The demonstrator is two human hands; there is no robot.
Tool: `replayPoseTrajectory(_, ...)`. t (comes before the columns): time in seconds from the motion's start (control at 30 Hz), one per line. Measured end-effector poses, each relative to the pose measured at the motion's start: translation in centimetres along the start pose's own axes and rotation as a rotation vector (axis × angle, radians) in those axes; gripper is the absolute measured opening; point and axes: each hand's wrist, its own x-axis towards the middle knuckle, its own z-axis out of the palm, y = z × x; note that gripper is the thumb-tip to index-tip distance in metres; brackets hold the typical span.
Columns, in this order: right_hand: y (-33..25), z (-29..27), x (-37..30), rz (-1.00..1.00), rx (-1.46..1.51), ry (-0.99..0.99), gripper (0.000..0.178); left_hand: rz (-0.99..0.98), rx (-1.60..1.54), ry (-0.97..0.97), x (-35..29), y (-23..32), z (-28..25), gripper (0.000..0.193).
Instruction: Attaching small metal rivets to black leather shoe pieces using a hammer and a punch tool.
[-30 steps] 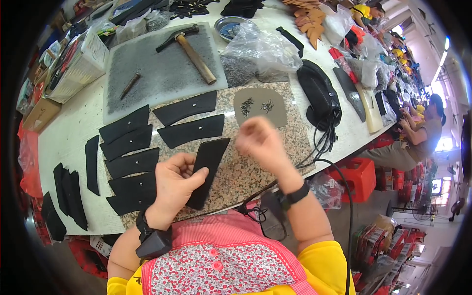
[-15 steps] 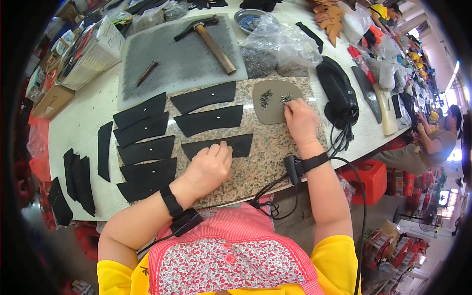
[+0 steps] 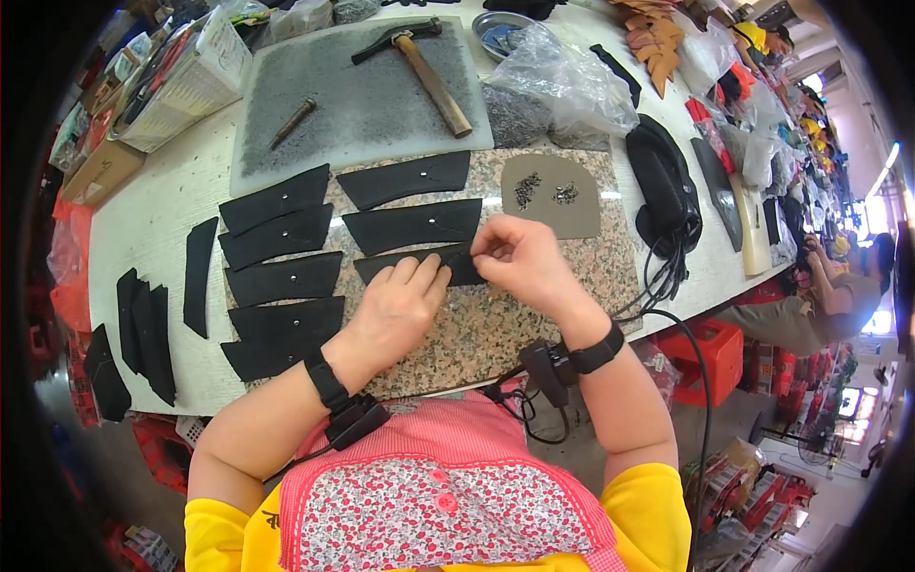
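Note:
A black curved piece (image 3: 465, 270), seemingly leather or fabric, lies on the speckled stone slab (image 3: 534, 334). My left hand (image 3: 398, 297) rests on it, fingers bent and close together, tips at its upper edge; the thumb is hidden. Over the piece's right end is my right hand (image 3: 522, 262), thumb and forefinger pinched together. Whatever is in that pinch is too small to make out. Small metal studs (image 3: 527, 191) lie in two little heaps on a brown pad (image 3: 581, 224) behind my right hand. Several like black pieces (image 3: 412, 227), most with a shiny stud, lie in rows.
Behind the slab, a hammer (image 3: 434, 86) and a metal punch (image 3: 294, 124) lie on a grey board (image 3: 334, 153). A plastic bag (image 3: 572, 81) and a black pouch-like bundle with cords (image 3: 662, 181) stand to the right. At far left is a white basket (image 3: 205, 71). A person (image 3: 843, 286) sits at right.
My right hand has moved left and nearer, from the studs on the brown pad to the right end of the black piece. My left hand stays on that piece.

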Motion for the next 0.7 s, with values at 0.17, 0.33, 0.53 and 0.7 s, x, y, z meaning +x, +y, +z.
replayPoseTrajectory(0.17,0.6,1.6,0.8,-0.002,-0.181,-0.008,0.013,-0.022,-0.034,0.014,-0.3,0.0,-0.4,0.046)
replayPoseTrajectory(0.33,1.1,2.8,1.2,-0.132,-0.361,0.009,0.012,-0.059,-0.071,0.006,-0.4,-0.4,-0.5,0.045)
replayPoseTrajectory(0.53,1.3,3.1,2.1,-0.186,-0.388,-0.023,0.010,-0.068,-0.033,-0.034,-0.3,-0.1,-0.6,0.045)
replayPoseTrajectory(0.7,-0.8,2.0,3.2,0.175,-0.457,-0.099,0.032,-0.052,-0.010,-0.030,0.0,0.7,0.1,0.032)
